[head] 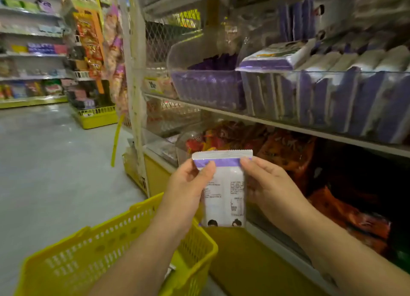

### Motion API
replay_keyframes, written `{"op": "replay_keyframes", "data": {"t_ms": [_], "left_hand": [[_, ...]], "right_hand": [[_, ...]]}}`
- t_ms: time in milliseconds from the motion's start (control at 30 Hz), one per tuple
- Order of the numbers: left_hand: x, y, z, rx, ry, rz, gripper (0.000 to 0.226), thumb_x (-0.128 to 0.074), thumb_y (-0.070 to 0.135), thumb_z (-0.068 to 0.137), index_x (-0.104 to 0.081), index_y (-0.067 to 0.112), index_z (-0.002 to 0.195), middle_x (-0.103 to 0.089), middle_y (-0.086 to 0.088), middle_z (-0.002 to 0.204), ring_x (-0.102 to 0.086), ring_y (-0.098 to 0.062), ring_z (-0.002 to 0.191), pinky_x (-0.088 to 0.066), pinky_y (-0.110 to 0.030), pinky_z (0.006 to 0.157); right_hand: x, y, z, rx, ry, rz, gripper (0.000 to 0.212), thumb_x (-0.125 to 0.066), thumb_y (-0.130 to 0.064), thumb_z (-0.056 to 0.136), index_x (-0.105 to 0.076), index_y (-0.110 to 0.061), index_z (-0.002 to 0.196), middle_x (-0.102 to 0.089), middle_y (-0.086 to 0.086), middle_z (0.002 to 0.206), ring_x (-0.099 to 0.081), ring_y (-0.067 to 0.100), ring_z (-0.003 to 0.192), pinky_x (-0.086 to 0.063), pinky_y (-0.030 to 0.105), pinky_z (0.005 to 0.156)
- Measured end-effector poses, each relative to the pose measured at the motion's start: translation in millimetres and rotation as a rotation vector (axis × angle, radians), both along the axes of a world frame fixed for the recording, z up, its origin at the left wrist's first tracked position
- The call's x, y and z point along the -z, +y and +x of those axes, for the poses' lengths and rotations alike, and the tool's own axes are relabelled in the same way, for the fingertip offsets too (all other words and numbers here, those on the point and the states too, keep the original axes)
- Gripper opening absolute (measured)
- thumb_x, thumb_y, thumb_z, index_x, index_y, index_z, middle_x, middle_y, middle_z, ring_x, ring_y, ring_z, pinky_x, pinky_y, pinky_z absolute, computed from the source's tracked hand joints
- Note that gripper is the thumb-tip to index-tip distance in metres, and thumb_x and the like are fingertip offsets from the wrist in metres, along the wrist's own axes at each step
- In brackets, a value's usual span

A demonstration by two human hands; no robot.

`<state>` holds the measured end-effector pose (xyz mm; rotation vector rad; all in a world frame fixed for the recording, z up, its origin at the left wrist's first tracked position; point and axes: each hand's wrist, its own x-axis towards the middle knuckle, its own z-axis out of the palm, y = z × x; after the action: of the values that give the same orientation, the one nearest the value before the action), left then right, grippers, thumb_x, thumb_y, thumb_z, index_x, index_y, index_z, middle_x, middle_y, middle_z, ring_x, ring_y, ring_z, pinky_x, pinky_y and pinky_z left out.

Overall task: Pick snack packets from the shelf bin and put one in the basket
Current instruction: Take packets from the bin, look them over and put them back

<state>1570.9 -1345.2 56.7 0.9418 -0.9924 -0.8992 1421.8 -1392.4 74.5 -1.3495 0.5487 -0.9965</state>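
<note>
Pinching snack packet between left hand and right hand; basket partly arm-hidden.

White-purple snack packet upright, printed back showing; yellow basket below-left; clear shelf bin full.

Both bare forearms reach forward and upward, close together. The left hand and right hand pinch opposite side edges of an upright white and purple foil snack packet, thumbs on its near face.
</note>
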Motion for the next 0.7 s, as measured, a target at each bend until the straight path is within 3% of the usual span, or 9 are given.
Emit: {"op": "replay_keyframes", "data": {"t_ms": [133,267,367,467,600,700], "left_hand": [[5,-12,-4,0.005,-0.030,0.058,0.025,-0.064,0.029,0.081,-0.072,0.016,0.101,-0.076,-0.006,0.099,-0.072,-0.016,0.089,-0.055,-0.026,0.071],[5,-18,-3,0.013,-0.062,0.100,0.019,-0.062,0.026,0.087,-0.076,0.021,0.098,-0.076,-0.007,0.101,-0.071,-0.023,0.095,-0.054,-0.040,0.085],[0,-20,-4,0.044,-0.016,0.061,0.021,-0.062,0.031,0.078,-0.079,0.025,0.089,-0.077,-0.004,0.094,-0.072,-0.014,0.086,-0.056,-0.027,0.069],[-2,-18,-7,0.024,-0.021,0.016,0.022,-0.059,0.031,0.081,-0.079,0.024,0.089,-0.077,-0.005,0.095,-0.073,-0.016,0.087,-0.057,-0.025,0.068],[-3,-15,-7,-0.065,0.055,0.035,0.025,-0.055,0.023,0.091,-0.079,0.022,0.082,-0.077,-0.005,0.085,-0.072,-0.014,0.076,-0.059,-0.028,0.067],[-5,-11,0,-0.050,0.190,0.106,0.023,-0.052,0.019,0.097,-0.072,0.015,0.087,-0.077,-0.005,0.085,-0.073,-0.014,0.074,-0.059,-0.030,0.069]], "right_hand": [[13,-10,-4,0.066,-0.003,0.044,0.029,-0.050,-0.019,0.095,-0.069,-0.004,0.109,-0.074,0.015,0.101,-0.071,0.026,0.093,-0.058,0.027,0.071],[14,-19,-13,0.132,0.095,-0.043,0.028,-0.048,-0.020,0.098,-0.073,-0.008,0.105,-0.075,0.010,0.100,-0.070,0.027,0.098,-0.053,0.042,0.091],[15,-22,-17,0.144,0.108,-0.064,0.028,-0.049,-0.022,0.098,-0.074,-0.010,0.101,-0.075,0.008,0.099,-0.070,0.026,0.098,-0.051,0.045,0.093],[17,-20,-19,0.138,0.079,-0.067,0.029,-0.047,-0.022,0.099,-0.075,-0.013,0.098,-0.075,0.005,0.099,-0.071,0.018,0.093,-0.052,0.038,0.088],[12,-14,-28,-0.102,0.106,-0.037,0.027,-0.053,-0.031,0.092,-0.069,-0.021,0.111,-0.073,0.003,0.108,-0.069,0.018,0.099,-0.057,0.034,0.081],[12,-8,-33,-0.343,0.245,0.110,0.041,-0.062,-0.028,0.082,-0.063,-0.016,0.120,-0.071,0.005,0.115,-0.068,0.023,0.106,-0.057,0.040,0.086]]}}
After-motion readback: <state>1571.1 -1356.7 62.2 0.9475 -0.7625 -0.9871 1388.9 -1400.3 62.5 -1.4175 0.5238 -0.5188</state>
